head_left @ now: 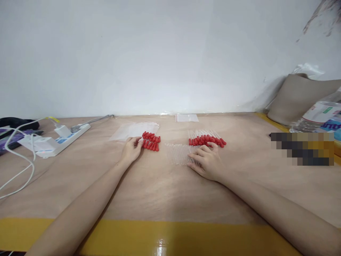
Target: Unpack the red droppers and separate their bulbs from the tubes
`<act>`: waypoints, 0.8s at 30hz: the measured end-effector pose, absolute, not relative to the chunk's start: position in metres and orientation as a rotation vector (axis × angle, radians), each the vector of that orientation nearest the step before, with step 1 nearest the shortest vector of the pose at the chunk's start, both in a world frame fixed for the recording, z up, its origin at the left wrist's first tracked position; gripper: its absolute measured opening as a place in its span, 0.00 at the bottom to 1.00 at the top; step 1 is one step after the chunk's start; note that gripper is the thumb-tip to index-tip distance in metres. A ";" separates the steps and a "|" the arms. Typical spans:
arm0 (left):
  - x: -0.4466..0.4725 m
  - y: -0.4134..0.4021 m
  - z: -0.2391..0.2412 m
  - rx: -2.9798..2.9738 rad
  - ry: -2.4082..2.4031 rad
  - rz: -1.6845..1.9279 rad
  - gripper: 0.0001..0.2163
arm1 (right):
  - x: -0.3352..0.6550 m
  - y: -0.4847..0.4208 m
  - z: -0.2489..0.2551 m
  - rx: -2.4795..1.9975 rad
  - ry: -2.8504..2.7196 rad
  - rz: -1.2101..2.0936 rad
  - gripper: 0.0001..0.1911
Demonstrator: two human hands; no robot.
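Observation:
At the left edge of two rows of red rubber bulbs (151,146), my left hand (131,149) has its thumb and fingertips curled close together. Whatever may be between those fingertips is too small to make out. My right hand (209,161) rests over the right end of a row of thin clear tubes (178,154), fingers apart and stretched across them. The tubes lie side by side, and the hand hides some. Just behind that hand is a heap of red bulbs with pale thin stems (204,139), the stems pointing to the wall.
Behind the left bulbs lies a clear plastic bag (135,129); a small zip bag (187,118) is by the wall. A white power strip (64,140) with cables stands left. At right are a water bottle (314,117), a grey-brown container (295,96) and a blurred-out item (306,149).

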State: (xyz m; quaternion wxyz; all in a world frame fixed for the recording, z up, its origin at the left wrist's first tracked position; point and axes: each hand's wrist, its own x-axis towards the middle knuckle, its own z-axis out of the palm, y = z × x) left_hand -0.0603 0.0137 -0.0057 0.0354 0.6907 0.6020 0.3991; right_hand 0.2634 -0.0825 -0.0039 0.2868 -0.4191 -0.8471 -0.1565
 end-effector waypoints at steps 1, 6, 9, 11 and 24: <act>-0.060 0.014 -0.006 2.122 1.844 1.233 0.16 | 0.264 -0.083 -0.003 -1.118 -2.272 -0.403 0.14; -0.061 0.013 -0.007 2.137 1.819 1.244 0.15 | 0.265 -0.082 -0.003 -1.123 -2.317 -0.379 0.15; -0.061 0.012 -0.006 2.138 1.805 1.242 0.15 | 0.266 -0.083 -0.004 -1.123 -2.331 -0.383 0.16; -0.060 0.011 -0.005 2.133 1.798 1.253 0.15 | 0.266 -0.083 -0.003 -1.124 -2.333 -0.386 0.16; -0.053 0.000 0.004 2.390 1.867 1.540 0.12 | 0.264 -0.088 0.001 -1.143 -2.307 -0.362 0.16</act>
